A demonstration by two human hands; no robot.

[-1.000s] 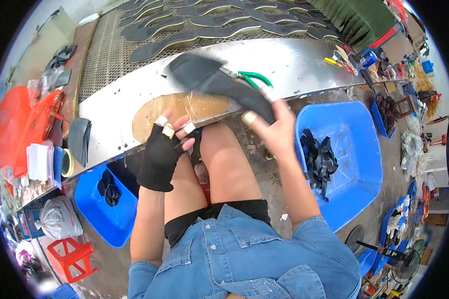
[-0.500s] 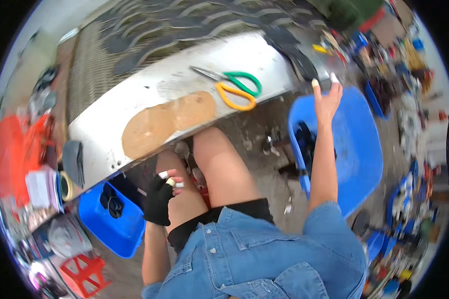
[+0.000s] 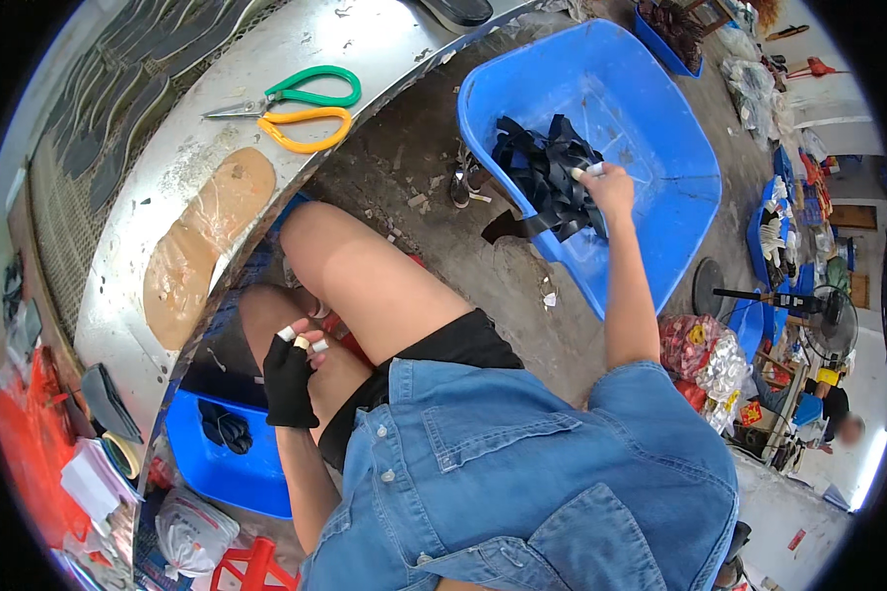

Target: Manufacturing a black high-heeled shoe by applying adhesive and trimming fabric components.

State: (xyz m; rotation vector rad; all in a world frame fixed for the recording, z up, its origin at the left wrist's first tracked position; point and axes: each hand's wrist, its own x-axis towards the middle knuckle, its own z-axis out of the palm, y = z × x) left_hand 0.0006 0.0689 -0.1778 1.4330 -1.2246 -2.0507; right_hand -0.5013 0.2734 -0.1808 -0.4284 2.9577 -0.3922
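Note:
My right hand (image 3: 611, 189), bare with tape on its fingertips, reaches into a large blue tub (image 3: 675, 158). Its thumb and fingers close at the edge of a tangled pile of black strips (image 3: 542, 172). Over my thigh rests my left hand (image 3: 291, 379), in a black fingerless glove with taped fingertips. Its fingers are loosely curled and somewhat apart, with nothing visible in them. On the metal bench, scissors (image 3: 301, 110) with one green and one yellow handle lie spread. Nearer on the bench is a tan sole-shaped piece (image 3: 182, 271) with a shiny film.
Dark wavy strips (image 3: 133, 98) lie on mesh at the far left. A smaller blue bin (image 3: 217, 483) holding black pieces stands under the bench. Red bags (image 3: 44, 443) and papers crowd the left end. A standing fan (image 3: 828, 320) and a person (image 3: 833, 414) are at the right.
My view has swung to the right. My right hand has gone from spread fingers above the tub down to the black strips. My left hand stays by my thigh.

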